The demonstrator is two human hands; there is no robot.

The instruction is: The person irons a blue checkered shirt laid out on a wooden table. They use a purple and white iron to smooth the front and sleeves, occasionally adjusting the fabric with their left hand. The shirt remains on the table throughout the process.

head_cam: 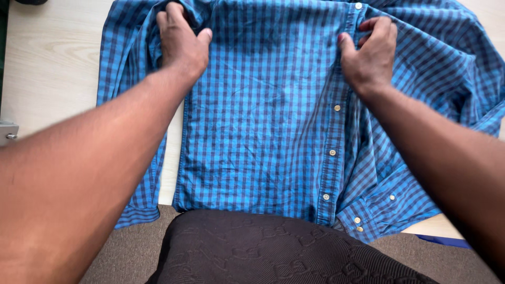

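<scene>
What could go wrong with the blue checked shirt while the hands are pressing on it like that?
1. The shirt hangs a little over the near edge of the table, so it might slide off toward the person.
2. The right sleeve lies bunched, so creases could get pressed in.
3. The left hand and right hand both grip cloth near the top; uneven pulling could skew the button strip.

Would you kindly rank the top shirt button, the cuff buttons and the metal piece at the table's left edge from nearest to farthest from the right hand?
From the right hand:
1. Top shirt button, just above the fingers.
2. Cuff buttons, low on the shirt near the table's front edge.
3. Metal piece, far across at the left edge.
</scene>
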